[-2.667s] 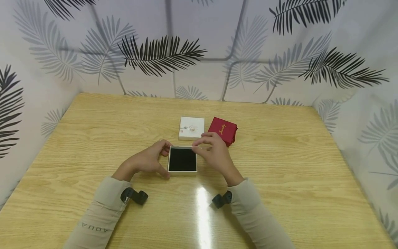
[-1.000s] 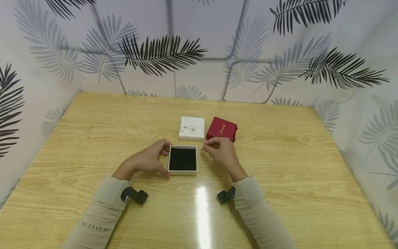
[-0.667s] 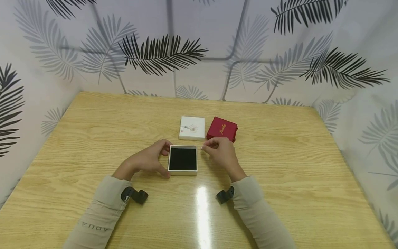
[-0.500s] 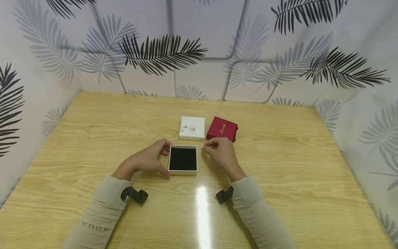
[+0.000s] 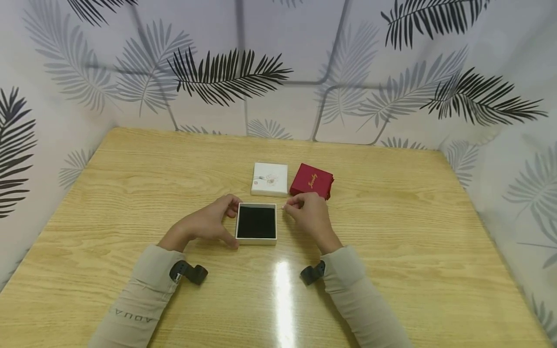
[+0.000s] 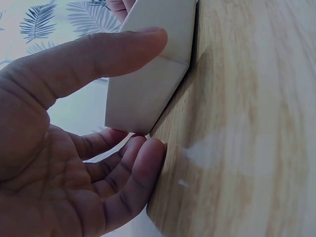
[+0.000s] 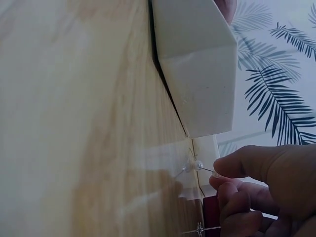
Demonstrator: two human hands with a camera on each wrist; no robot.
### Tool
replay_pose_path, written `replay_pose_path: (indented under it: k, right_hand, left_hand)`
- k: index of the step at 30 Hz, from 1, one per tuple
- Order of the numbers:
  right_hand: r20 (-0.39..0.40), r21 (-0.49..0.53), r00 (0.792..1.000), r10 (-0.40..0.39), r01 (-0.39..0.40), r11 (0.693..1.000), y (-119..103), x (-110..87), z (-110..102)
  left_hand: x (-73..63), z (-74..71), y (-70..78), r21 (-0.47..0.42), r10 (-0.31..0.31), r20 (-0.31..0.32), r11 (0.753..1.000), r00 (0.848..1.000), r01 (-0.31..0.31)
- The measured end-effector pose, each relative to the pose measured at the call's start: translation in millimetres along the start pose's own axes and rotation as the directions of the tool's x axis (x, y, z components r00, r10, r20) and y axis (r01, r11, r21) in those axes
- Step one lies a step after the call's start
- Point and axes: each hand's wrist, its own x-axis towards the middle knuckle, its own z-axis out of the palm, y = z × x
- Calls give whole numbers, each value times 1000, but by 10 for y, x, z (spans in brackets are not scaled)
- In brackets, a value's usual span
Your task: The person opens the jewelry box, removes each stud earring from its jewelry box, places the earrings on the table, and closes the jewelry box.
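Note:
A white open box bottom [image 5: 256,241] with a black pad [image 5: 256,222] inside stands on the table. My left hand [image 5: 211,221] holds it at its left end, thumb along the near side and fingers curled at the far corner, as the left wrist view shows. Just right of the box, my right hand [image 5: 310,212] pinches a small earring [image 7: 199,165] between thumb and forefinger; it has a thin metal pin and small pale beads, and hangs close over the tabletop. A second thin metal piece [image 7: 200,229] with a similar small fitting lies below that hand in the right wrist view.
Behind the box lies a white lid [image 5: 270,179] with a flower print. To its right is a dark red pouch [image 5: 311,181] with gold lettering, partly covered by the right hand. The wooden table [image 5: 413,232] meets a leaf-patterned wall covering at the back.
From the box's far right corner, my right hand has moved off to the right and now pinches the earring. The black pad sits lower at the box's far side. The left hand stays put.

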Motion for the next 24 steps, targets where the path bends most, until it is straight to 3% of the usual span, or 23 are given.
replay_pose_path:
  k: [9, 24]
  right_hand:
    - [-2, -14, 1000, 31, -31, 999, -26, -3, -2]
    - [-66, -3, 998, 11, -11, 1000, -96, -34, -111]
  left_hand:
    - [7, 0, -10, 11, 1, -5, 1000, 1000, -1]
    - [-3, 0, -4, -4, -13, -6, 1000, 1000, 13]
